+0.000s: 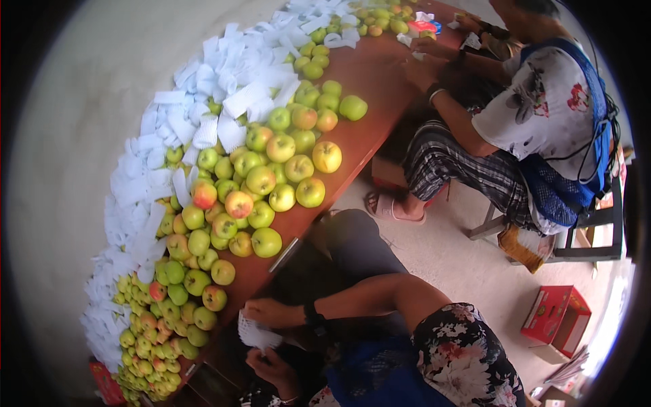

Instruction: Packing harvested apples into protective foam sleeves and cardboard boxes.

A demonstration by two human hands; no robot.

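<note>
A white foam fruit net (255, 334) is held between my two hands beside the table's near edge. The fingers of my right hand (270, 313), with a dark band on the wrist, are closed on its upper end. Below, my left hand (272, 372) has its fingers curled at the net's lower end. Whether an apple is inside the net is hidden. Closest to my hands on the table are green and reddish apples (214, 298), part of a long heap.
White foam nets (203, 74) are piled along the far side of the reddish-brown table (380, 74). At the upper right, a seated person (549, 108) works with both hands at the table. A red cardboard box (546, 315) stands open on the floor at right.
</note>
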